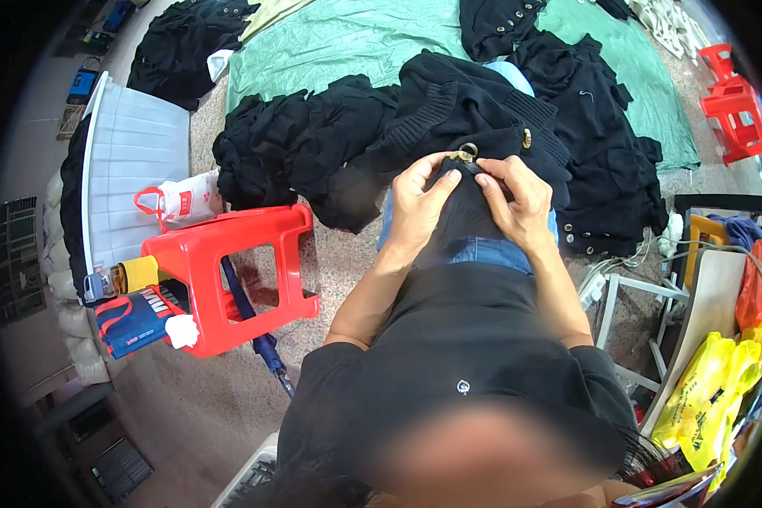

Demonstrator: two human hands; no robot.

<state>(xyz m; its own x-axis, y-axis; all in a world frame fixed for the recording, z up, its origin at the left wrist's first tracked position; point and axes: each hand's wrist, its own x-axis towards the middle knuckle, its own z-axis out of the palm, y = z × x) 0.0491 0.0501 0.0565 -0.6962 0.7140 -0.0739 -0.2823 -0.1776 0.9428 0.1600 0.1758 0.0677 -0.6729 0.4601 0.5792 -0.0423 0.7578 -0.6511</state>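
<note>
A black knitted garment (474, 106) with ribbed edges lies across my lap and spreads away from me. My left hand (421, 196) pinches its edge between thumb and fingers. Close beside it, my right hand (519, 196) grips the same edge from the other side. Between my fingertips sits a gold-coloured ring-shaped button (467, 152) at the garment's edge. Another gold button (527, 138) shows farther right on the knit. Whether a small tool or thread is in my fingers is too small to tell.
Black garments (309, 140) lie heaped to the left, with more (601, 144) on the right, partly over a green sheet (347, 46). A red stool (203, 254) with a bottle and blue bag stands left. A white-framed table (690, 339) with a yellow bag (707, 394) is at right.
</note>
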